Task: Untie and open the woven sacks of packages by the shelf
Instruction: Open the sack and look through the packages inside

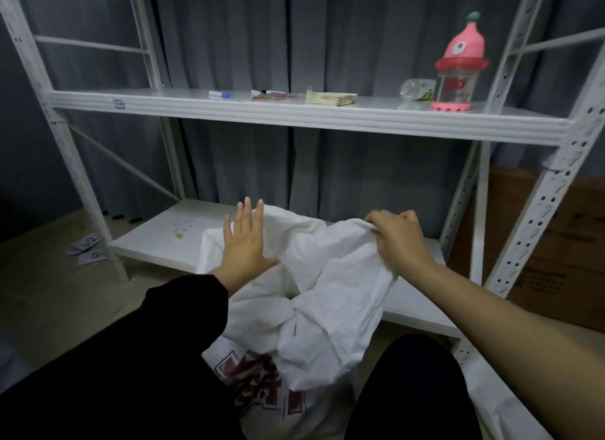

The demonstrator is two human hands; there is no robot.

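- Writing: the white woven sack [327,295] carries large red block print low on its front, around 6 o'clock in the frame; the characters are partly folded under and cannot be read.
- Two paper slips [87,248] lie on the floor at about 9 o'clock, just beside the shelf leg; one shows "2" and the other "5", with the rest unclear.
- A small blue-outlined label [119,104] sits on the front edge of the upper shelf board [294,117]; its text is too small to read.
- The pink-capped bottle [458,69] at 1 o'clock on the upper board bears red print that is illegible.
- Sack position: it stands on the floor directly in front of the white metal shelf [537,210], between the person's dark-clothed legs, with its top overlapping the lower shelf board [157,236].
- Orientation: its long axis runs roughly upright, mouth at 12 o'clock towards the shelf, printed base at 6 o'clock; the upper fabric is crumpled and bunched at mid-height.
- Left hand [245,243]: flat on the left side of the sack top, fingers spread and extended, holding nothing; the arm is in a black sleeve.
- Right hand [397,236]: fingers curled closed, pinching the sack's upper right edge and lifting it; the forearm is bare.
- Other items on the upper board: a marker [218,94], a flat cream packet [330,98] and a crumpled clear plastic bottle [415,90].
- A brown cardboard box [556,243] stands at 3 o'clock, behind the right upright.
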